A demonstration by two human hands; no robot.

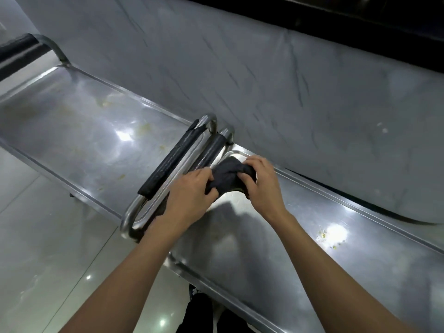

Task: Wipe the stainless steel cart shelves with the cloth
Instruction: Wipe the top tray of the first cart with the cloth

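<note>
A dark grey cloth is bunched between both hands, just above the left end of the near stainless steel cart shelf. My left hand grips the cloth's left part. My right hand grips its right part. A second steel cart shelf stands to the left, end to end with the near one, and carries yellowish stains. Yellow crumbs lie on the near shelf to the right of my hands.
Two steel handles with black foam grips meet between the carts, right beside my left hand. A grey marbled wall runs along the far side. Glossy tiled floor lies to the left. Dark trouser legs show at the bottom.
</note>
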